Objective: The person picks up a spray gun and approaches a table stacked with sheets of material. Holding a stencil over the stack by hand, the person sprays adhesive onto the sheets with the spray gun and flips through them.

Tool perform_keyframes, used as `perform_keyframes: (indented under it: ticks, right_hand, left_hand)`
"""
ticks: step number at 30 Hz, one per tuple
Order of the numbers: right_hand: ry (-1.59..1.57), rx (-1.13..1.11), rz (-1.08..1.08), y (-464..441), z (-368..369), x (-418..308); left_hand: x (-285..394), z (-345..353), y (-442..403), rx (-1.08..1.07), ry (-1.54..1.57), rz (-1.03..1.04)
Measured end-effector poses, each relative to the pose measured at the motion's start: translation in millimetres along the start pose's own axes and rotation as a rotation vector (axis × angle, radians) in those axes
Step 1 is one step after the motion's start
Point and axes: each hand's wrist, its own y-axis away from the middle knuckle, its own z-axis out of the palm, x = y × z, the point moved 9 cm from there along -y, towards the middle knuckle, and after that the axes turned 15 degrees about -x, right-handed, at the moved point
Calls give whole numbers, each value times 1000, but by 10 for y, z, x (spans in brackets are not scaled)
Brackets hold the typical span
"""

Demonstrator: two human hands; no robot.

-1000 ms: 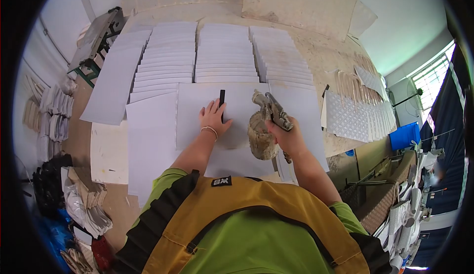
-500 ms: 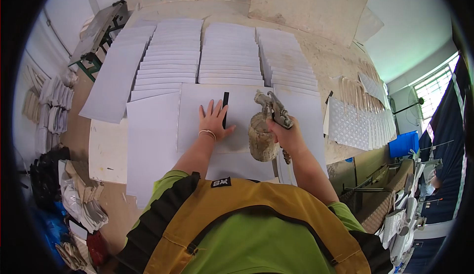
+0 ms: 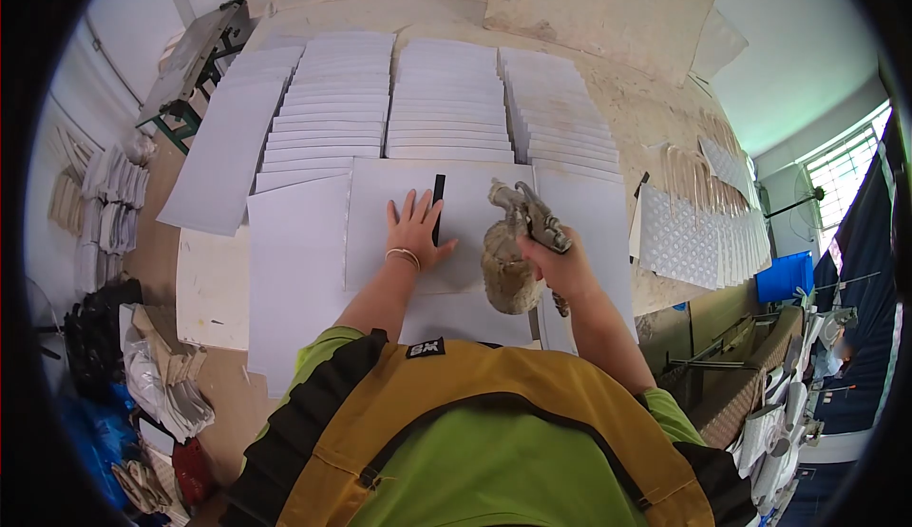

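Left hand (image 3: 414, 235) is lying flat, fingers spread, on white sheet (image 3: 470, 185), black strip (image 3: 439, 195) sitting at its 1 o'clock; right hand (image 3: 557, 256) is gripping spray gun (image 3: 543, 225) at 3 o'clock. Little is shifting versus half a second ago; sheet's probably being steadied.

A workshop is suggested. A broad, stained bench (image 3: 655, 119) is covered with overlapping rows of white sheets (image 3: 451, 100), and a crusted spray gun (image 3: 537, 223) is held over them. Patterned sheets (image 3: 676, 242) are fanned out towards the bench's right edge. Bundles of pale material (image 3: 114, 195) are stacked by the left wall (image 3: 104, 14), bags (image 3: 100, 337) are heaped nearby, and a blue bin (image 3: 785, 277) is set near a barred window (image 3: 844, 180).
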Motion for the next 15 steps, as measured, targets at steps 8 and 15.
perform_keyframes:
  ticks: [8, 15]
  right_hand:
    - [-48, 148, -22, 67, -210, 63]
    - [-54, 374, -5, 375, -717, 222]
  left_hand:
    - [2, 2, -1, 3, 2, -1]
    - [0, 9, -15, -9, -12, -12]
